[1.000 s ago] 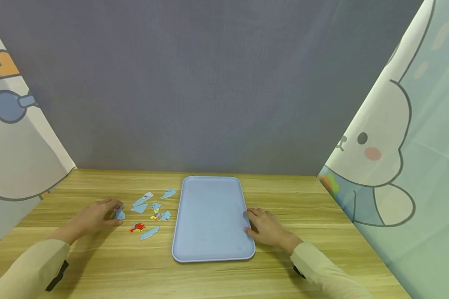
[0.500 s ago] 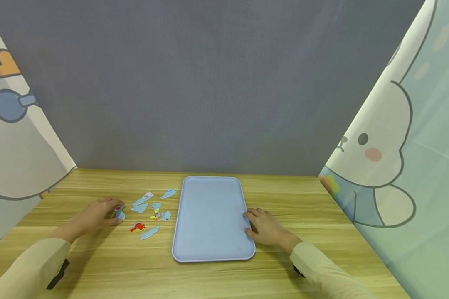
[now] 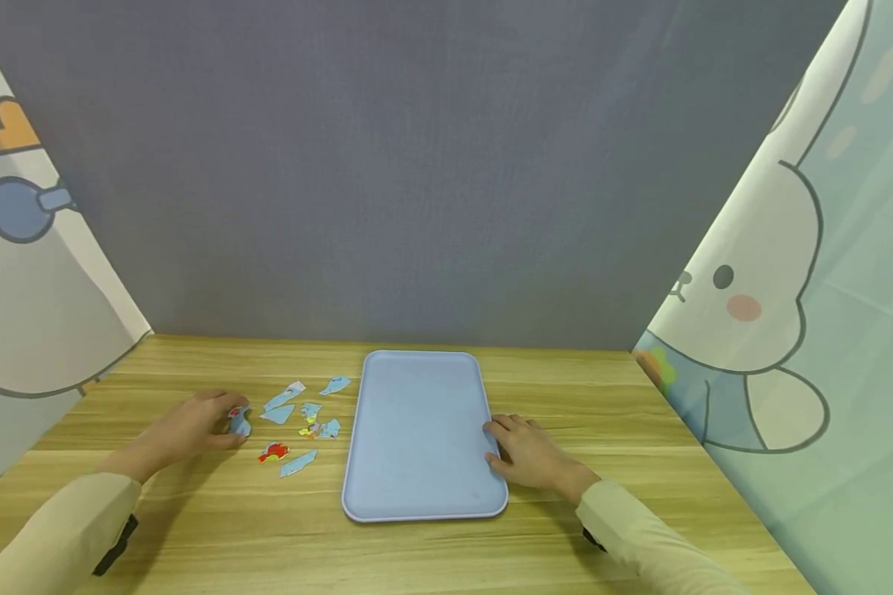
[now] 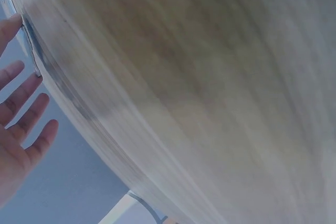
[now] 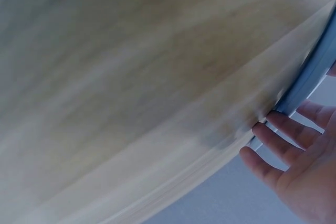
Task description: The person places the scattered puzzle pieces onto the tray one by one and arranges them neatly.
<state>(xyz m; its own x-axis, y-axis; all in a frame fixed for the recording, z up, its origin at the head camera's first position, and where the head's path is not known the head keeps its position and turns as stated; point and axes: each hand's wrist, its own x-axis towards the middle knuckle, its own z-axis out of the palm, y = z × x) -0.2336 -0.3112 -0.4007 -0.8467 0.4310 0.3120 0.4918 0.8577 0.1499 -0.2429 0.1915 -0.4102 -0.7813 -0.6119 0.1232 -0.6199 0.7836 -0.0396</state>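
Note:
My left hand (image 3: 188, 431) is at the left of the table, its thumb and fingers pinching a light-blue puzzle piece (image 3: 241, 422) with a spot of red. In the left wrist view the thumb and a fingertip meet the thin edge of that piece (image 4: 31, 51). Just to its right lie several irregular flat pieces, among them a red piece (image 3: 274, 452), a plain blue piece (image 3: 298, 464) and a yellow-and-blue piece (image 3: 309, 423). My right hand (image 3: 532, 453) rests its fingers, fairly straight, against the right rim of a pale blue tray (image 3: 500, 487).
The tray stands in the middle of the wooden table (image 3: 268, 545), with its inside bare. More blue pieces, such as a long strip (image 3: 284, 396) and a small piece (image 3: 335, 385), lie behind. A grey cloth wall (image 3: 417, 182) closes the back, and printed cloths (image 3: 759, 314) flank both sides.

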